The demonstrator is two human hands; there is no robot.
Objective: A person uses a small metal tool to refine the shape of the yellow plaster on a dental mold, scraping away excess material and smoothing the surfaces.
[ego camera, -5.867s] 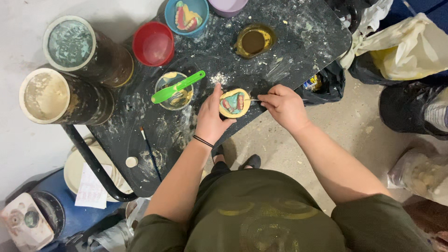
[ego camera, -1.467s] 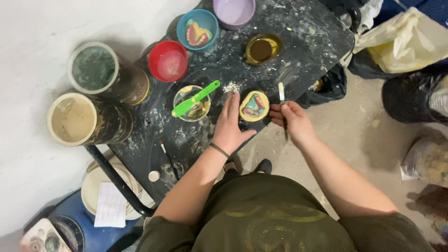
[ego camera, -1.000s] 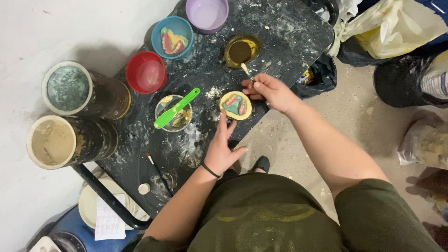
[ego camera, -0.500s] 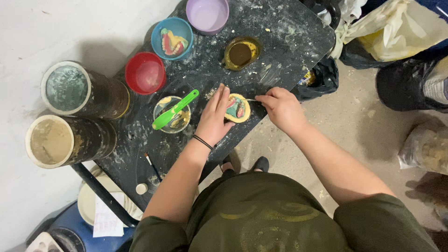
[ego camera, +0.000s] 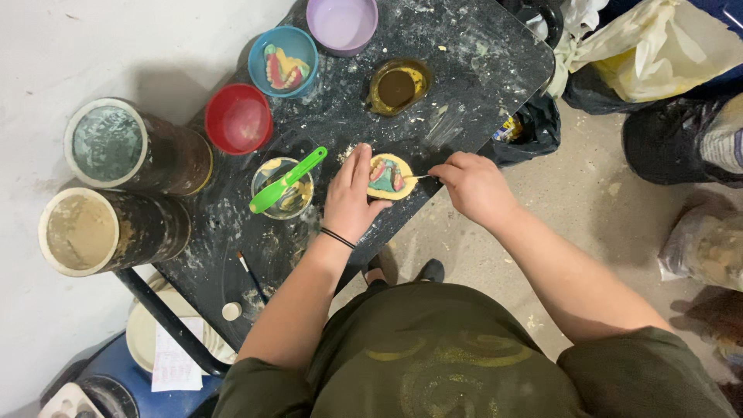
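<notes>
A small round yellow mould (ego camera: 389, 176) with a green and pink dental cast in it lies on the black, dust-speckled table (ego camera: 472, 85). My left hand (ego camera: 350, 197) rests flat beside the mould and steadies its left edge. My right hand (ego camera: 474, 186) pinches a thin tool (ego camera: 418, 177) whose tip touches the mould's right side.
A clear cup with a green spatula (ego camera: 285, 182) stands left of the mould. Behind are a red bowl (ego camera: 237, 118), a blue bowl (ego camera: 287, 61) holding a dental cast, a lilac bowl (ego camera: 342, 23) and a brown-filled cup (ego camera: 398, 86). Two large cans (ego camera: 104, 144) stand at left. Bags lie at right.
My right hand went up to the brown-filled cup with the tool, then came back to the mould. My left hand lifted off briefly and now lies against the mould again.
</notes>
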